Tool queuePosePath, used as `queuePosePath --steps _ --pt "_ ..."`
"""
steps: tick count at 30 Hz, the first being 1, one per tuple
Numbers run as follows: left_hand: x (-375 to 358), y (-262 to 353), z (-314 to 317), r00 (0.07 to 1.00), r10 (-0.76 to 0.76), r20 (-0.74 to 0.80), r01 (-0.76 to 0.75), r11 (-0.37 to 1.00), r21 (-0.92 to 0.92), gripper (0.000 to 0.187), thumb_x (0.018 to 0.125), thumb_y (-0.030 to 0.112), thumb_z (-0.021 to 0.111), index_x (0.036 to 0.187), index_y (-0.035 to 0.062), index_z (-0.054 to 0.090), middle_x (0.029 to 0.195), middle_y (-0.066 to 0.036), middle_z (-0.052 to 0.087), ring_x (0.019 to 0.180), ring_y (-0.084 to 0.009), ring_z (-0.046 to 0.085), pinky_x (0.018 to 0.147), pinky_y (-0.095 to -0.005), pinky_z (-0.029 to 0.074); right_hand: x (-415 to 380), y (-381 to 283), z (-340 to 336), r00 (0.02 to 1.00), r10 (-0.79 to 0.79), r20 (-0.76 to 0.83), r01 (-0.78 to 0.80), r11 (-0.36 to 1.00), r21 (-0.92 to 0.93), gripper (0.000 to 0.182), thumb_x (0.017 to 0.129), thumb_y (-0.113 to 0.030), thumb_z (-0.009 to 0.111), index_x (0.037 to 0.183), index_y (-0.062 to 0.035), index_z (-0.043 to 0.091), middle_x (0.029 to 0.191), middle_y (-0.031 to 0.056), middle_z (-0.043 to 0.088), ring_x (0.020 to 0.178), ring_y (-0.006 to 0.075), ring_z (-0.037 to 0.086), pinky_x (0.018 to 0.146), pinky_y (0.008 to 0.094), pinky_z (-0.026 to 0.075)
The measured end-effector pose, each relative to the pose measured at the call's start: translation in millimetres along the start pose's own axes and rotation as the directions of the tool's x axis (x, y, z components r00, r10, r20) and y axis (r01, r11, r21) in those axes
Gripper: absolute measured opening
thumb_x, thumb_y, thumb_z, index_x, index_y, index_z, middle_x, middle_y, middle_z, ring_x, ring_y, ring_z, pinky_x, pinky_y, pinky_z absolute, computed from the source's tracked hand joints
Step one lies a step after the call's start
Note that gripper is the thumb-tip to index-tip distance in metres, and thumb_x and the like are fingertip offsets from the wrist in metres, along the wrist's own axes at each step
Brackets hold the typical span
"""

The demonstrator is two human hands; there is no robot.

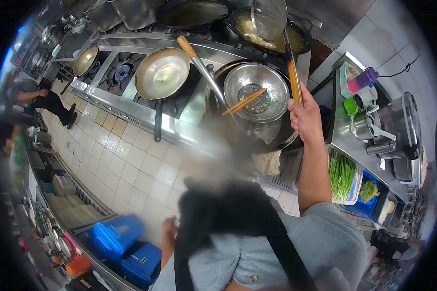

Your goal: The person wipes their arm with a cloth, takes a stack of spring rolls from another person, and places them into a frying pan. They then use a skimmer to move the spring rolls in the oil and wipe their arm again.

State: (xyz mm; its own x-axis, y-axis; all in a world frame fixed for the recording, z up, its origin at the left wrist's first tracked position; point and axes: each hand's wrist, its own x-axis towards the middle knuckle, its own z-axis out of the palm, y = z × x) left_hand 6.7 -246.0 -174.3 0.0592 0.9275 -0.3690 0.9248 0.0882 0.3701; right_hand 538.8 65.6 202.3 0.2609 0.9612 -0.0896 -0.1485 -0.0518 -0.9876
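My right hand (305, 115) is wrapped around the wooden handle of a skimmer (268, 18), whose round wire bowl hangs over a wok of oil (296, 42) at the back. Pale pieces of food (257, 40) float in the oil below it. Left of my right hand, a perforated metal colander (233, 80) sits in a large dark wok (290, 141), with a pair of wooden chopsticks (245, 102) across it. A wooden-handled metal utensil (199, 60) leans against the wok. My left hand (169, 228) hangs low beside my apron, its fingers mostly hidden.
A frying pan (148, 80) with a pale smear inside stands on the stove, near a bare burner (123, 73). At right, a counter (344, 133) holds pots and a purple-lidded bottle (364, 80) above green stalks (342, 177). Blue bins (141, 264) stand lower left; a person (48, 99) is far left.
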Motion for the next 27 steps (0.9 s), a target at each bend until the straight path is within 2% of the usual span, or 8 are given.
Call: queuePosePath --steps 3,10,11,12,16,17,18,27 --pt "0.3 51.2 -45.1 0.929 -0.327 0.172 0.369 0.823 -0.432 0.031 0.09 0.028 0.051 0.101 0.0024 0.064 0.085 -0.015 0.062 0.063 -0.0247 0.061 0.061 -0.0396 0.05 3.9 7.2 -8.3 1.0 -0.015 -0.009 0.015 0.999 -0.041 0.065 0.087 -0.002 0.056 0.147 -0.0109 0.031 0.065 -0.0053 0.044 0.041 0.0018 0.033 0.036 0.0187 0.026" --pt "2.2 40.1 -34.9 0.78 -0.537 0.321 0.618 0.578 -0.533 0.029 0.086 0.028 0.06 0.099 0.0028 0.063 0.079 -0.013 0.061 0.066 -0.0249 0.061 0.058 -0.0391 0.049 5.7 3.7 -8.6 0.987 -0.037 -0.159 0.037 0.999 -0.003 0.062 0.087 -0.002 0.057 0.144 -0.0101 0.033 0.066 -0.0041 0.044 0.043 0.0026 0.036 0.035 0.0202 0.027" --pt "-2.4 14.0 -12.8 0.966 -0.258 0.029 0.253 0.912 -0.323 0.029 0.085 0.029 0.061 0.099 0.003 0.063 0.075 -0.012 0.06 0.062 -0.0246 0.059 0.054 -0.0391 0.047 6.0 4.1 -9.3 0.986 -0.036 -0.16 0.036 0.999 -0.004 0.062 0.087 -0.002 0.057 0.144 -0.0101 0.033 0.066 -0.0041 0.044 0.043 0.0026 0.036 0.035 0.0202 0.027" --pt "-5.4 -2.6 1.9 0.977 0.15 -0.151 -0.148 0.989 0.025 0.029 0.085 0.029 0.061 0.098 0.0033 0.062 0.071 -0.012 0.058 0.058 -0.0242 0.057 0.05 -0.0391 0.046 6.8 4.9 -10.4 0.989 -0.025 -0.147 0.032 0.998 0.048 0.058 0.088 -0.003 0.056 0.142 -0.0095 0.036 0.068 -0.0028 0.045 0.043 0.0032 0.036 0.035 0.0201 0.027" --pt "-5.1 -1.7 5.2 0.966 0.15 -0.21 -0.158 0.987 -0.021 0.028 0.083 0.029 0.063 0.096 0.0039 0.061 0.068 -0.01 0.055 0.053 -0.0218 0.053 0.043 -0.0375 0.041 12.5 7.6 -6.2 0.99 0.057 -0.129 -0.028 0.975 0.22 0.034 0.09 -0.006 0.054 0.123 -0.0076 0.047 0.073 0.0008 0.048 0.046 0.005 0.038 0.037 0.0207 0.029" --pt "-1.2 15.7 -11.3 0.975 -0.223 -0.026 0.192 0.89 -0.414 0.027 0.083 0.028 0.062 0.093 0.0041 0.061 0.068 -0.01 0.054 0.052 -0.0207 0.052 0.042 -0.0368 0.04 17.0 9.5 -5.1 0.99 0.055 -0.127 -0.026 0.975 0.221 0.034 0.09 -0.006 0.054 0.123 -0.0076 0.047 0.073 0.0008 0.048 0.046 0.005 0.038 0.037 0.0207 0.029" --pt "1.6 31.8 -25.9 0.839 -0.468 0.279 0.522 0.544 -0.657 0.025 0.083 0.028 0.062 0.091 0.0042 0.06 0.068 -0.009 0.053 0.051 -0.0197 0.05 0.041 -0.0362 0.038 22.5 12.3 -5.0 0.994 0.066 -0.088 -0.039 0.959 0.28 0.025 0.09 -0.006 0.054 0.114 -0.0077 0.048 0.074 0.0015 0.048 0.047 0.0056 0.039 0.038 0.0209 0.03" --pt "0.6 42.9 -36.5 0.822 -0.516 0.241 0.529 0.534 -0.66 0.027 0.083 0.029 0.062 0.089 0.0036 0.062 0.072 -0.009 0.057 0.054 -0.0205 0.052 0.045 -0.0372 0.042 77.5 29.7 1.6 0.99 0.08 0.114 -0.125 0.871 0.475 0.015 0.09 -0.006 0.053 0.104 -0.0091 0.047 0.075 0.0034 0.05 0.049 0.0069 0.041 0.039 0.0204 0.03"
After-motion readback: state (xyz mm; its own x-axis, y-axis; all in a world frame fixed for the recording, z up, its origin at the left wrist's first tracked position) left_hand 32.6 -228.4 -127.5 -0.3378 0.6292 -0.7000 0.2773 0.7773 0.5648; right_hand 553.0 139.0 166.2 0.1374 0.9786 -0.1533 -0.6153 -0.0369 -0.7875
